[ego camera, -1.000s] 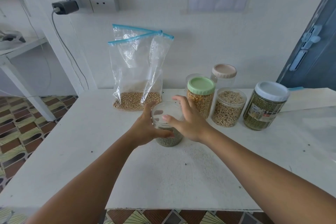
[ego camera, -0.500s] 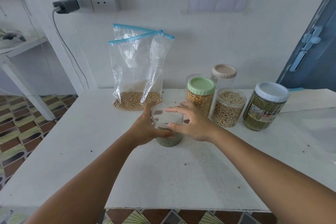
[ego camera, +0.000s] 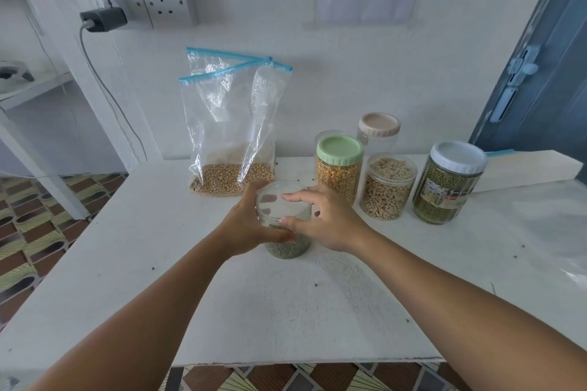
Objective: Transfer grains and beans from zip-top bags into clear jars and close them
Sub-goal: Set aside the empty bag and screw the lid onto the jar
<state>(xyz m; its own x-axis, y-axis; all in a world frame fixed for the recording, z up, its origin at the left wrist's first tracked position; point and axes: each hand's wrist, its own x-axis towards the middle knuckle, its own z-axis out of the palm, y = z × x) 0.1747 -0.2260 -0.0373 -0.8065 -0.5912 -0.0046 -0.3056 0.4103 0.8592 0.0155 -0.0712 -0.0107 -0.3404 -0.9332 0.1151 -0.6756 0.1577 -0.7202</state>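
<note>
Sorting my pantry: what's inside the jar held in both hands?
Small green beans fill the bottom of the jar. Both hands, left and right, and the clear lid hide the fill level.

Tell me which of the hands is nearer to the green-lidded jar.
Right. The right hand sits just in front of the green-lidded jar; the left hand is farther, beyond the clear jar.

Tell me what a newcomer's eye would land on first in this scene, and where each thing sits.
Both hands at the centre of the white table: the left hand grips a small clear plastic jar of green beans while the right hand grips its clear lid. Behind it, a tall clear zip-top bag with blue seal strips holds tan beans and leans on the wall. To the right stands a cluster of filled jars, including a green-lidded jar of yellow kernels.
</note>
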